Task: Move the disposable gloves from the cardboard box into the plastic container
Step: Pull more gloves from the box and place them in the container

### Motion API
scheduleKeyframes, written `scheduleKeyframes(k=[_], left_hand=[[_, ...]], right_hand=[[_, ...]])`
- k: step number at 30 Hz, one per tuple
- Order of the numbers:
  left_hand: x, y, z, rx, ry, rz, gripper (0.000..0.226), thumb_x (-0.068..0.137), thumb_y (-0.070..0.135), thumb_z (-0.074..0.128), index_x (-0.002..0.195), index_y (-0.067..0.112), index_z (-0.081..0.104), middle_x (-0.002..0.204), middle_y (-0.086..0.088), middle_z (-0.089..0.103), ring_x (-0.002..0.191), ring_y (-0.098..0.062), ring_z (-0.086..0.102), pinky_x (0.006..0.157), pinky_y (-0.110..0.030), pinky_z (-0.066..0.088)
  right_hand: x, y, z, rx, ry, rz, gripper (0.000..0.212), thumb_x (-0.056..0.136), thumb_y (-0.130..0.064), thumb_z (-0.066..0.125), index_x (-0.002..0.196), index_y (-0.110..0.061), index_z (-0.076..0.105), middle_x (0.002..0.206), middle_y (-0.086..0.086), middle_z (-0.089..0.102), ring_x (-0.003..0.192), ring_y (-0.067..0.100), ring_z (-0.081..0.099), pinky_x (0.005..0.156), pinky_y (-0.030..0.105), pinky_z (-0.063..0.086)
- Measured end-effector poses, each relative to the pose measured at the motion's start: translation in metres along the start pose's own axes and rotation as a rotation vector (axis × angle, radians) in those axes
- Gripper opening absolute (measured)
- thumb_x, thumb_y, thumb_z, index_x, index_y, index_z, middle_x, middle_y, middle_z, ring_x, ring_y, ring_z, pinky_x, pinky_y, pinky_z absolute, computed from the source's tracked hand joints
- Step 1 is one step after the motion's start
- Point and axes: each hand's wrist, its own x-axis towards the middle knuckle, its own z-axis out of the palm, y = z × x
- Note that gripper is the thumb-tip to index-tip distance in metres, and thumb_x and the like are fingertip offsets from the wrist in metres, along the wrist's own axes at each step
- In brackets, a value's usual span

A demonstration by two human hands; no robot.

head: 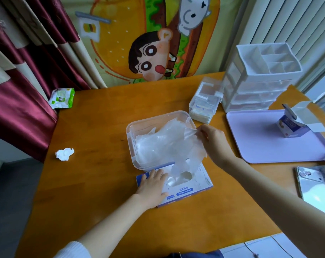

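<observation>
A flat white-and-blue cardboard glove box [187, 190] lies near the middle of the wooden table, its oval top opening showing. Behind it and touching it stands a clear plastic container [139, 125] with a heap of thin translucent disposable gloves [163, 144] inside. A bunch of gloves trails from the box opening up over the container's near right rim. My right hand [214, 140] pinches the top of that bunch above the container's right edge. My left hand [152, 185] lies flat on the left part of the box lid, pressing it down.
A crumpled tissue [64, 154] and a wet-wipe pack [62, 97] lie at the left. A small clear lidded box [204, 103] and a white drawer organiser [260, 77] stand at the back right. A lilac tray [260, 146] with an opened small carton [296, 123] and a phone [312, 189] lie at the right.
</observation>
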Motion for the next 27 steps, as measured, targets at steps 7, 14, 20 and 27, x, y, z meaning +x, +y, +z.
scheduleKeyframes(k=[7, 14, 20, 27], left_hand=[[-0.012, -0.005, -0.059, -0.396, -0.11, 0.008, 0.029, 0.099, 0.035, 0.047, 0.125, 0.023, 0.051, 0.12, 0.0, 0.06, 0.103, -0.016, 0.059, 0.088, -0.034, 0.051], [-0.01, 0.002, -0.104, -0.474, 0.586, 0.126, 0.062, 0.083, 0.019, 0.071, 0.134, 0.021, 0.037, 0.131, 0.003, 0.036, 0.118, -0.01, 0.037, 0.093, -0.016, 0.034], [0.001, 0.007, -0.106, -0.354, 0.505, 0.138, 0.037, 0.092, 0.027, 0.061, 0.127, 0.03, 0.05, 0.125, 0.004, 0.055, 0.121, -0.017, 0.038, 0.097, -0.027, 0.033], [0.01, -0.012, -0.103, -0.628, 0.541, 0.019, 0.017, 0.093, 0.018, 0.06, 0.109, 0.013, 0.063, 0.107, -0.001, 0.065, 0.099, -0.014, 0.059, 0.073, -0.01, 0.042]], right_hand=[[0.004, 0.007, -0.002, -0.188, -0.228, 0.04, 0.024, 0.099, -0.021, 0.043, 0.083, -0.018, 0.061, 0.075, 0.001, 0.06, 0.067, 0.023, 0.057, 0.058, 0.037, 0.046], [0.002, -0.006, 0.004, -0.163, -0.455, 0.029, 0.026, 0.101, -0.027, 0.041, 0.082, -0.024, 0.058, 0.072, -0.006, 0.056, 0.064, 0.017, 0.052, 0.056, 0.026, 0.04], [0.002, -0.015, 0.014, -0.09, -0.644, -0.058, 0.029, 0.101, -0.024, 0.042, 0.082, -0.014, 0.062, 0.069, -0.005, 0.052, 0.058, 0.007, 0.04, 0.055, 0.017, 0.032], [-0.004, -0.007, 0.005, 0.393, -0.687, 0.225, 0.055, 0.083, -0.055, 0.045, 0.127, -0.023, 0.041, 0.118, -0.002, 0.053, 0.109, 0.014, 0.054, 0.092, 0.026, 0.048]])
